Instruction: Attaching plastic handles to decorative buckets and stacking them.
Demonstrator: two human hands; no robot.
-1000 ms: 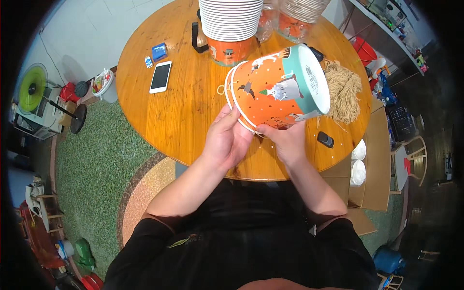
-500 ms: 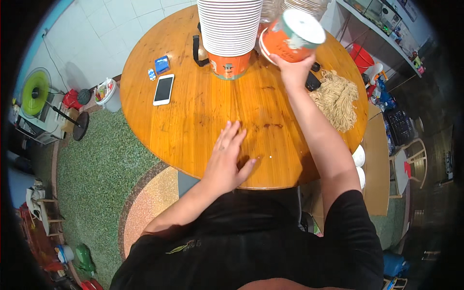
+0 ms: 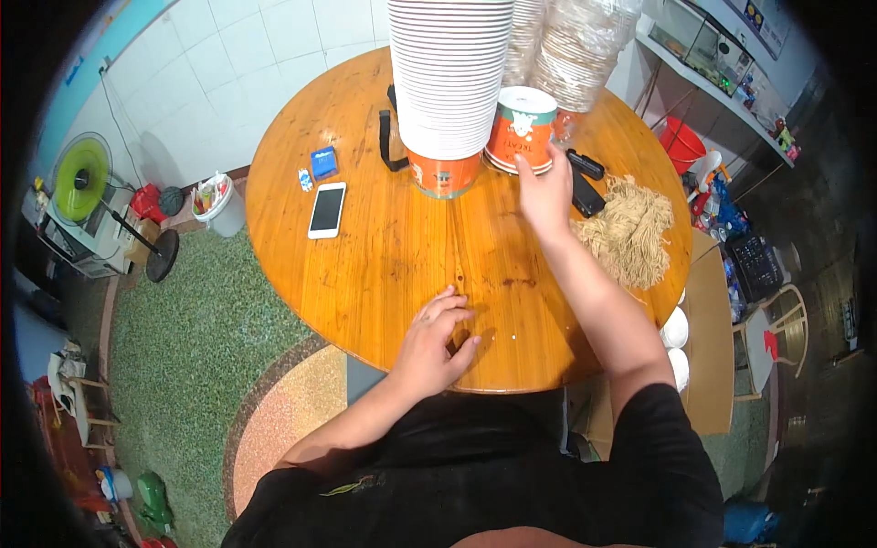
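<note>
My right hand (image 3: 546,196) grips the lower near side of an orange and green paper tub (image 3: 523,135), thumb on the left and fingers on the right. The tub stands upside down on the table, its white base up and its rim low. Just left of it rises a tall stack of nested paper tubs (image 3: 448,100), white rims piled above one orange printed wall. My left hand (image 3: 434,347) rests near the front edge of the round wooden table (image 3: 384,274), fingers loosely bent and apart, holding nothing.
Beyond the tub stand stacks wrapped in clear plastic (image 3: 580,64). Right of my right hand lie black objects (image 3: 586,194) and a heap of beige string (image 3: 630,233). A white phone (image 3: 327,210) and a small blue packet (image 3: 323,163) lie left. A cardboard box (image 3: 708,365) stands beside the table.
My right hand has brought the tilted tub down onto the table beside the tall stack. The left hand's fingers have bent more. The view has shifted, showing more of the far side.
</note>
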